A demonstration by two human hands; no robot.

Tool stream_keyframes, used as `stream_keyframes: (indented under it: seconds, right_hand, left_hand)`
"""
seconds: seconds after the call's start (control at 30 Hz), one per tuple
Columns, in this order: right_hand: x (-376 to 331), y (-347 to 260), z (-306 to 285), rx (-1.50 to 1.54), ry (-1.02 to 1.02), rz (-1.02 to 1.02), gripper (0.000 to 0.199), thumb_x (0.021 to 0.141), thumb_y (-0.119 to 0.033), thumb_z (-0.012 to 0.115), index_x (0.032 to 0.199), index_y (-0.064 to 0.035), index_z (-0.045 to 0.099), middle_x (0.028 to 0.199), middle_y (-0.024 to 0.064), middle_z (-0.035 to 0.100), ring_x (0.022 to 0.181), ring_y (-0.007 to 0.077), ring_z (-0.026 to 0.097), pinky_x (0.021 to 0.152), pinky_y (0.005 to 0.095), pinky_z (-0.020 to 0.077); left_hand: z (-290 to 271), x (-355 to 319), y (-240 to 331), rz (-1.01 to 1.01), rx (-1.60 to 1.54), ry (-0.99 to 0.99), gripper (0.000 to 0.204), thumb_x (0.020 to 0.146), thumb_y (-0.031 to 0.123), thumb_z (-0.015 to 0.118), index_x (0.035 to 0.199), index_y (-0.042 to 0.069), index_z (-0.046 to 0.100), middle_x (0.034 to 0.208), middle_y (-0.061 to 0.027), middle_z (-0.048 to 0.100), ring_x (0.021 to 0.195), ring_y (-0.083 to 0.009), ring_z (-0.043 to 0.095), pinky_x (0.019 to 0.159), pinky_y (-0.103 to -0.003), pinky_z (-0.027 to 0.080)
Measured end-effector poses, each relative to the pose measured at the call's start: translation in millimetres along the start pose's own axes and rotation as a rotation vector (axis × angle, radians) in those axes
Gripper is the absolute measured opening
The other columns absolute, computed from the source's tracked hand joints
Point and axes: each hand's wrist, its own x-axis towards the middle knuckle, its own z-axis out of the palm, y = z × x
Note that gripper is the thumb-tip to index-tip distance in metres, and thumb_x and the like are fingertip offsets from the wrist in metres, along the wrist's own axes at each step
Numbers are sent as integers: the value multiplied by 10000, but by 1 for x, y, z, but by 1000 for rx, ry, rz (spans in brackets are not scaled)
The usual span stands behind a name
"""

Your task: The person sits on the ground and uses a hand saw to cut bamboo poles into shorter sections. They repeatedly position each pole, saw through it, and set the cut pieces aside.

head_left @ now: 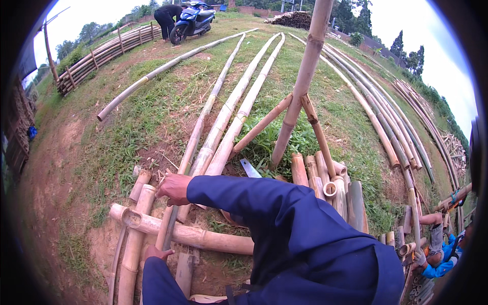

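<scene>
A long bamboo pole (pixel 195 134) slopes down toward me and crosses a thick bamboo crosspiece (pixel 203 237) lying sideways near the ground. My right hand (pixel 174 187), its arm stretched across to the left, is closed over this pole just beyond the crosspiece. Nearer to me, my left hand (pixel 158 252) grips the pole's near end, thumb pointing right; its other fingers are mostly hidden. Two thicker bamboo poles (pixel 223 132) lie alongside to the right. A handsaw blade (pixel 249 169) shows in the grass beyond my right sleeve.
An upright bamboo post (pixel 300 71) with slanted braces stands ahead. Cut bamboo pieces (pixel 330 189) cluster beside it. Long poles (pixel 373 109) lie to the right, where a co-worker in blue (pixel 447 254) handles bamboo. Stacked poles (pixel 109 53) and a motorbike (pixel 192 21) with a person bending stand far left.
</scene>
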Motion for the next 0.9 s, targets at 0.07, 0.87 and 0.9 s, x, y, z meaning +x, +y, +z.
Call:
stream_keyframes:
  seconds: [0.07,0.87,0.9]
  right_hand:
    - [-17,-22,-43,38,-69,81,436,779,-233,794,1157,-31,719,1009,216,720,1018,410,680,925,507,519]
    - [-62,-32,-49,139,-111,380,740,848,-278,781,1514,-130,496,982,179,755,938,375,725,865,479,562]
    - [-62,-33,-49,149,-118,377,741,850,-278,781,1516,-129,493,977,178,756,935,375,726,861,480,562]
  left_hand:
    - [-1,-2,-13,-3,2,27,1085,482,636,947,1204,-109,630,1214,-305,674,1167,-408,662,987,-466,548]
    - [2,1,-10,16,-36,66,797,517,417,1007,1022,-108,686,1053,-290,727,1007,-399,724,870,-469,580]
    - [1,2,-11,-6,-52,23,860,514,432,1006,1084,-109,657,1117,-289,707,1073,-392,700,917,-461,565]
